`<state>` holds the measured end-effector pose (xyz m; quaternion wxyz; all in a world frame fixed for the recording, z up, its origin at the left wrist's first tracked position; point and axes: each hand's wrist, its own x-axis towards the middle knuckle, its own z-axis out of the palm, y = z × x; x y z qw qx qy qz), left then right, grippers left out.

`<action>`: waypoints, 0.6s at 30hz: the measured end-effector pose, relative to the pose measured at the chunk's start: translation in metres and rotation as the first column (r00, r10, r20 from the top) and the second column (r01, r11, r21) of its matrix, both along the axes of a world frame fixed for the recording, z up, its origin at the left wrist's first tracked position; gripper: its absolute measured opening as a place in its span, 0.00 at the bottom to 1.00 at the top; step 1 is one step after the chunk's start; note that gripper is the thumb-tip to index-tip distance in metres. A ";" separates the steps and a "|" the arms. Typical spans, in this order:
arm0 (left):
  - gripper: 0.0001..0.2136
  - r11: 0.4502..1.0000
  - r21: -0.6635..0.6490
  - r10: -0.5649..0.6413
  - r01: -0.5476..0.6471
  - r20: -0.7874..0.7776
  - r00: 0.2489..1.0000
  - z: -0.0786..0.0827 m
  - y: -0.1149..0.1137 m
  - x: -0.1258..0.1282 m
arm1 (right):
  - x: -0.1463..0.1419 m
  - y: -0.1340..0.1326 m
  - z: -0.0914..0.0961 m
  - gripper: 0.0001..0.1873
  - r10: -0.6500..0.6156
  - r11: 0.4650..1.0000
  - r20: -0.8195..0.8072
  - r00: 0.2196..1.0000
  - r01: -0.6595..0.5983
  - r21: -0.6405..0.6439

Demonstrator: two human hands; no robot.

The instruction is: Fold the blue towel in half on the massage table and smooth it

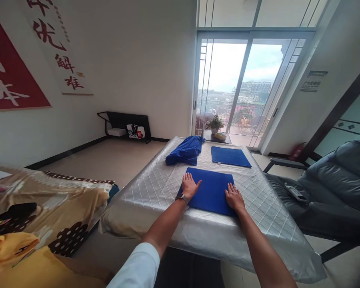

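Note:
A folded blue towel (211, 188) lies flat near the front of the table, squared into a rectangle. My left hand (190, 186) rests flat on its left side, fingers stretched out and thumb apart. On its right edge lies my right hand (234, 197), also flat with the fingers extended. Farther back on the right is a second flat blue towel (231, 156) with a small white tag at its near edge. A crumpled blue cloth (186, 150) sits in a loose heap at the back left.
Quilted silver cloth (150, 192) covers the table. To the right stands a dark armchair (333, 192) with a handset (297, 193) on its seat. A bed with a brown patterned blanket (72, 196) is at the left. Behind the table, a potted plant (216, 123) stands by glass doors.

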<state>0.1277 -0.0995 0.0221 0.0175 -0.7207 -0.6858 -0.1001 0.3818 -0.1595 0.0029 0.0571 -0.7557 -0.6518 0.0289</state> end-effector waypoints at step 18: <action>0.40 0.896 -0.035 -0.434 0.443 0.152 0.888 -0.015 -0.025 0.031 | -0.001 -0.005 0.006 0.35 0.010 1.000 -0.001 1.000 -0.010 -0.016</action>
